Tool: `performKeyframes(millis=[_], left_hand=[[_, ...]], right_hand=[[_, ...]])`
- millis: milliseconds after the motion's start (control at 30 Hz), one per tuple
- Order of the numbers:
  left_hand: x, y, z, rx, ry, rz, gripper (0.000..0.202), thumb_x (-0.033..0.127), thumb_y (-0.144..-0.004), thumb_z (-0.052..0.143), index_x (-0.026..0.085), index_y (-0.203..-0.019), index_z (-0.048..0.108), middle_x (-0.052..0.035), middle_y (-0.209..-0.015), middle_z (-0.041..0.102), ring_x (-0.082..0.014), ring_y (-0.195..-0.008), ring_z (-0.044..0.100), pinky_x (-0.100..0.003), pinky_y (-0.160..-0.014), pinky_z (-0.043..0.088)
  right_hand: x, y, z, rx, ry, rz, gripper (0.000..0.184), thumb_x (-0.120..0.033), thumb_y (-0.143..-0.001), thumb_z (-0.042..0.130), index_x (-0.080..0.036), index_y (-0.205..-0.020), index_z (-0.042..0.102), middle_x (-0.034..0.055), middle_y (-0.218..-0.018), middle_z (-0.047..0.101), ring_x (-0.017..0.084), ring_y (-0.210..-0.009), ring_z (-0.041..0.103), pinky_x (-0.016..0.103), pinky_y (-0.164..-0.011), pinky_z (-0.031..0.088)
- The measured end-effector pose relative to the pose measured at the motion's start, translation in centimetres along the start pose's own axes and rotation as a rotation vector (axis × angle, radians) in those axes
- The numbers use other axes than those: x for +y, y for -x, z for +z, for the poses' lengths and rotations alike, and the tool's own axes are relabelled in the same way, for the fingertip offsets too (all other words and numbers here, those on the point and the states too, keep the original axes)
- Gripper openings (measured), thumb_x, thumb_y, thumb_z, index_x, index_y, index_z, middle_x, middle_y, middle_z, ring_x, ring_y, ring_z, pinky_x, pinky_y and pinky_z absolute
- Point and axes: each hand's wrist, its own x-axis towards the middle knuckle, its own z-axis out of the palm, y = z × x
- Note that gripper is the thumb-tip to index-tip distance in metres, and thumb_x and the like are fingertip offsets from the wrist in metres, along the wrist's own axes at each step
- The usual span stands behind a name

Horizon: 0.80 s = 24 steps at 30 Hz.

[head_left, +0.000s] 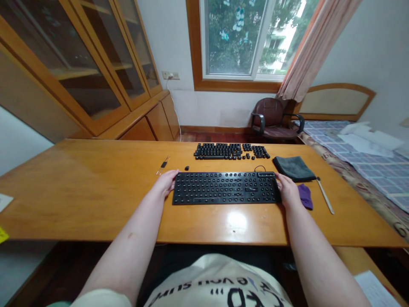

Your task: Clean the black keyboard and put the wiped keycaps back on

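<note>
A black keyboard (225, 187) with its keycaps off lies before me on the wooden table, rows of bare switch stems showing. My left hand (168, 181) grips its left end, and my right hand (286, 187) grips the right end near the upper corner. Beyond it, the loose black keycaps (219, 151) are laid out in keyboard order. One single keycap (187, 168) sits apart, past the keyboard's upper left corner. Left of that is a small tool with thin wires (164, 164), probably a keycap puller. Part of a thin cable (260, 167) loops behind the keyboard.
A folded grey cloth (294, 167), a purple cloth (306, 197) and a slim brush-like stick (326, 196) lie on the table (96, 192) to the right. Beyond the table are a brown armchair (271, 117), a bed (367, 140) and a glass-fronted cabinet (128, 106).
</note>
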Motion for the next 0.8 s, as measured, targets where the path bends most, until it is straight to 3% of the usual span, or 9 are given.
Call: performKeyframes(millis=[233,400,567,800], left_hand=[[-0.4,-0.5,-0.2,0.034,0.103,0.004,0.023,0.032,-0.057,0.07,0.013,-0.07,0.063,0.0004,-0.054,0.062,-0.0107,-0.044,0.054,-0.02,-0.045,0.041],[-0.7,-0.6,0.2,0.05,0.156,0.11,0.034,0.039,-0.051,0.074,0.012,-0.071,0.068,-0.0038,-0.066,0.068,-0.0153,-0.061,0.06,-0.026,-0.063,0.046],[-1.1,-0.4,0.4,0.008,0.249,0.161,0.048,0.046,-0.056,0.072,0.012,-0.09,0.066,-0.007,-0.081,0.069,-0.0173,-0.074,0.062,-0.029,-0.072,0.047],[-1.0,-0.6,0.2,-0.046,0.275,0.101,0.033,0.028,-0.069,0.065,0.013,-0.098,0.065,-0.0066,-0.079,0.069,-0.0137,-0.067,0.062,-0.023,-0.063,0.048]], right_hand=[[-0.5,0.6,0.3,-0.049,-0.147,0.111,0.038,-0.041,-0.061,0.073,-0.015,-0.088,0.066,0.0072,-0.082,0.07,0.02,-0.072,0.067,0.03,-0.063,0.054],[-0.5,0.2,0.4,-0.108,-0.175,0.122,0.038,-0.043,-0.062,0.072,-0.015,-0.086,0.065,0.008,-0.077,0.07,0.022,-0.076,0.067,0.033,-0.07,0.054],[0.1,-1.0,0.6,-0.07,-0.152,0.069,0.038,-0.043,-0.059,0.072,-0.014,-0.083,0.067,0.0072,-0.074,0.069,0.02,-0.075,0.065,0.029,-0.067,0.052],[0.3,-1.8,1.1,0.035,-0.108,0.029,0.032,-0.037,-0.057,0.073,-0.015,-0.079,0.069,0.0049,-0.069,0.069,0.016,-0.064,0.062,0.024,-0.055,0.049]])
